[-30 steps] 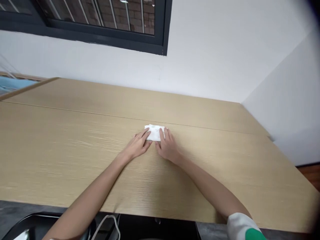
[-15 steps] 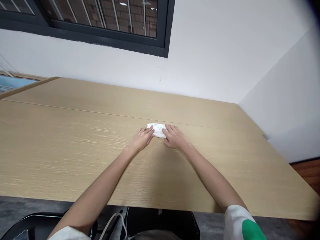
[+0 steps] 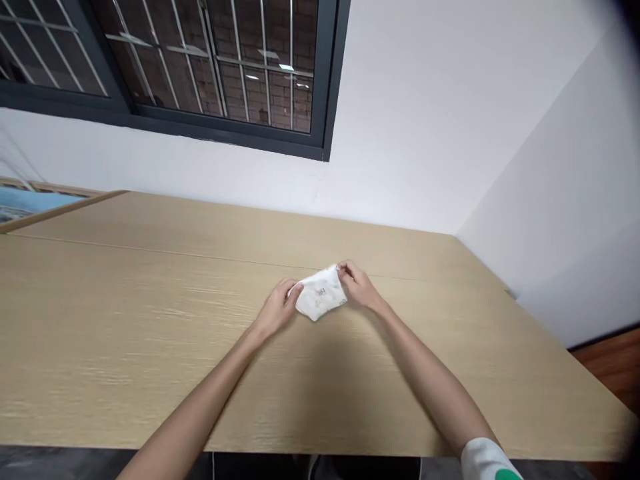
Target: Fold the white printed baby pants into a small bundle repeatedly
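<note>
We are logging a light wood-grain table [image 3: 150, 347], butting against the white wall [image 3: 425, 147], with a seam [image 3: 150, 251] running across its far part. We are noting a white cloth [image 3: 320, 301] hanging just above the top; contact unclear.

Sitting in a plain workroom or office, facing a long pale wooden tabletop [image 3: 150, 347], bare white walls [image 3: 425, 133] and a dark-framed barred window [image 3: 200, 67] showing brick.

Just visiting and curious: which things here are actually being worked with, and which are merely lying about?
In hand: white cloth, pinched at its ends by the left hand and the right hand, over the wooden table.
Just there: barred window, white wall, blue item at the far left.
</note>
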A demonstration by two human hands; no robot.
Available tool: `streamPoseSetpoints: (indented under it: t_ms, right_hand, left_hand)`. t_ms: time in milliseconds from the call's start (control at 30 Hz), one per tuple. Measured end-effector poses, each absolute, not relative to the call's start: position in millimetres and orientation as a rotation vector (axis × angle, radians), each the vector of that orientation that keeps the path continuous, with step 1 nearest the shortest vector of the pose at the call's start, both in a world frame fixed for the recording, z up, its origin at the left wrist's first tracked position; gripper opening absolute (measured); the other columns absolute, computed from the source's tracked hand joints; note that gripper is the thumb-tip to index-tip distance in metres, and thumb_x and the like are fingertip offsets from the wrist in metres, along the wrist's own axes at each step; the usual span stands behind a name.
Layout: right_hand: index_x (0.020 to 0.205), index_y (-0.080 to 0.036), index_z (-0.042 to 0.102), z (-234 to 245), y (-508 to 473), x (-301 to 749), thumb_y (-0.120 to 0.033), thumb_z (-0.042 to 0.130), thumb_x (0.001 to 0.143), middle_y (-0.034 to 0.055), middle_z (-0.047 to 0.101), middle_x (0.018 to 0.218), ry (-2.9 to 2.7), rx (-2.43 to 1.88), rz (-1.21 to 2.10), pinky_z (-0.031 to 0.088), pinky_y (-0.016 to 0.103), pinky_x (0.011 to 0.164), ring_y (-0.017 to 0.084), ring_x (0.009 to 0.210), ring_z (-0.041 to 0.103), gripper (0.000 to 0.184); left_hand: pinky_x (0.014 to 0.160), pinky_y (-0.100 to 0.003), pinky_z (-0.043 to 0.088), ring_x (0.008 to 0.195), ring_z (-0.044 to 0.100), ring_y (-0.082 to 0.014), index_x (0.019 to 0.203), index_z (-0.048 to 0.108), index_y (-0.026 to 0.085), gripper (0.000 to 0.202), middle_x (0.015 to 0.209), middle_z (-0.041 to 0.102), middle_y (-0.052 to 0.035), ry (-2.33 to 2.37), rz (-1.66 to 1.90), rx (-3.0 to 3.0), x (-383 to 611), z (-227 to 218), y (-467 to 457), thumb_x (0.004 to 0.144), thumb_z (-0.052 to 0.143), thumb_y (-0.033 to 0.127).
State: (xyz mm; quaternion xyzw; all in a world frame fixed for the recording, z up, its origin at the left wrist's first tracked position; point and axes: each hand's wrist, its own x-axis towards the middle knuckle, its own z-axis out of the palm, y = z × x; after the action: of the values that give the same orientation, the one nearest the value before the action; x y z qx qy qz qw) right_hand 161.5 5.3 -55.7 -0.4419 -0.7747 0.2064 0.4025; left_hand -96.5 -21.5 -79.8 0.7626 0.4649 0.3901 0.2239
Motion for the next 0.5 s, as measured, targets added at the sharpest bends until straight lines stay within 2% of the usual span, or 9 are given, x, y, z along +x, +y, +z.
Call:
streamPoseSetpoints:
  t_ms: [67,133,233,300,333,400,467,500]
  right_hand:
    - [0.103,-0.021,0.06,-42.5,16.4,155.3,-0.037,0.042,0.1,0.0037,0.069,0.095,-1.893,-1.176,0.606,0.048,0.032,0.079,0.02,0.086,0.062,0.025]
    - [0.095,-0.02,0.06,-40.2,29.9,147.8,-0.038,0.048,0.096,0.0026,0.068,0.092,-1.868,-1.249,0.719,0.046,0.031,0.078,0.019,0.085,0.06,0.021]
    - [0.078,-0.02,0.057,-51.5,46.5,136.7,-0.038,0.053,0.092,-0.0002,0.063,0.076,-1.823,-1.332,0.962,0.045,0.028,0.068,0.017,0.072,0.057,0.023]
    - [0.075,-0.02,0.057,-61.5,51.8,131.7,-0.042,0.049,0.094,-0.0014,0.059,0.066,-1.814,-1.337,1.074,0.045,0.027,0.061,0.015,0.062,0.054,0.031]
    - [0.075,-0.019,0.058,-65.9,52.8,130.4,-0.044,0.047,0.096,-0.0016,0.058,0.063,-1.821,-1.332,1.112,0.045,0.027,0.058,0.015,0.058,0.054,0.034]
    - [0.083,-0.018,0.062,-72.9,52.5,130.2,-0.046,0.055,0.094,-0.0016,0.06,0.062,-1.835,-1.315,1.188,0.046,0.026,0.056,0.015,0.057,0.056,0.031]
    - [0.097,-0.016,0.065,-77.6,50.9,132.1,-0.04,0.071,0.085,-0.001,0.064,0.068,-1.853,-1.315,1.191,0.048,0.025,0.058,0.015,0.061,0.06,0.027]
    - [0.105,-0.015,0.065,-79.1,49.9,133.0,-0.035,0.075,0.082,0.0003,0.068,0.074,-1.874,-1.326,1.147,0.05,0.025,0.061,0.016,0.065,0.062,0.032]
  left_hand:
    - [0.078,-0.031,0.055,0.089,0.071,-0.0218,0.107,0.065,0.016,0.05,0.102,0.075,-0.0091,1.285,1.122,1.874,-90.8,-80.9,-27.5,0.101,0.04,0.06]
    - [0.075,-0.03,0.055,0.088,0.073,-0.0215,0.111,0.062,0.015,0.05,0.1,0.076,-0.01,1.344,1.101,1.775,-83.8,-86.8,-31.0,0.1,0.041,0.059]
    - [0.065,-0.028,0.054,0.067,0.072,-0.0188,0.122,0.054,0.015,0.041,0.081,0.074,-0.0059,1.47,1.007,1.785,-76.9,-97.0,-32.9,0.104,0.034,0.046]
    - [0.058,-0.028,0.05,0.052,0.066,-0.0176,0.125,0.052,0.016,0.035,0.07,0.07,-0.002,1.57,0.928,1.824,-76.2,-100.6,-32.8,0.104,0.03,0.035]
    - [0.059,-0.028,0.049,0.052,0.066,-0.0181,0.124,0.052,0.017,0.033,0.07,0.07,-0.0023,1.622,0.889,1.854,-76.6,-101.1,-32.6,0.104,0.031,0.031]
    - [0.065,-0.031,0.05,0.063,0.07,-0.022,0.122,0.055,0.019,0.03,0.077,0.072,-0.0067,1.727,0.813,1.924,-77.9,-99.7,-32.5,0.1,0.035,0.025]
    - [0.075,-0.038,0.051,0.079,0.073,-0.0289,0.12,0.058,0.018,0.029,0.085,0.074,-0.0132,1.823,0.726,1.987,-78.7,-95.9,-34.0,0.097,0.041,0.022]
    - [0.079,-0.042,0.05,0.085,0.073,-0.0328,0.118,0.06,0.016,0.029,0.087,0.074,-0.0166,1.863,0.683,2.008,-78.7,-93.3,-35.8,0.096,0.042,0.023]
